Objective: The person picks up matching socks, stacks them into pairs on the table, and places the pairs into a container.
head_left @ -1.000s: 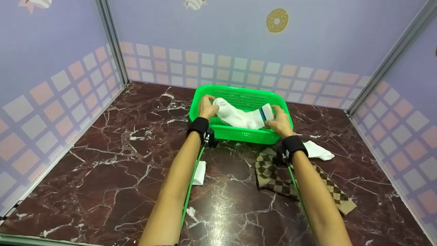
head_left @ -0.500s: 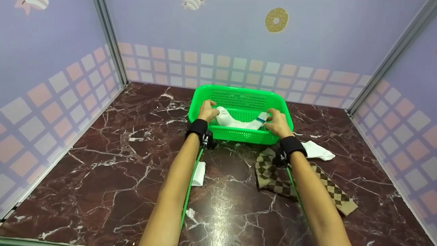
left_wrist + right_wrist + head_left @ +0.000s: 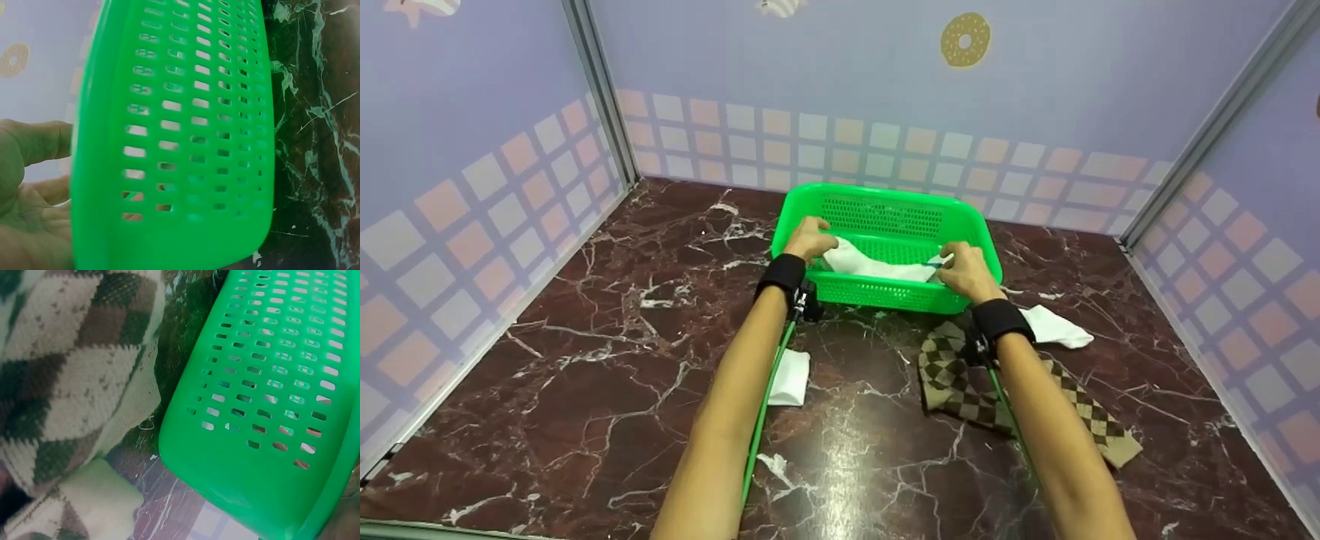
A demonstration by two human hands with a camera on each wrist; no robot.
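Observation:
A white sock [image 3: 877,266] with a blue-striped cuff lies low inside a green perforated basket [image 3: 885,294], along its near wall. My left hand [image 3: 810,240] is over the basket's left side, at the sock's toe end. In the left wrist view, its fingers [image 3: 48,140] show apart behind the basket wall. At the right side, my right hand [image 3: 966,271] has the striped cuff between thumb and fingers. The basket wall hides most of that hand in the right wrist view.
A brown-and-beige checkered sock [image 3: 960,379] lies in front of the basket under my right forearm. Another white sock [image 3: 1057,328] rests to its right, and a white cloth piece [image 3: 791,379] lies beside my left forearm. Patterned panels [image 3: 840,142] enclose the dark marbled table [image 3: 585,375].
The white sock has gone down from basket-rim height into the basket. Both hands have lowered slightly, and the left has shifted a little to the left.

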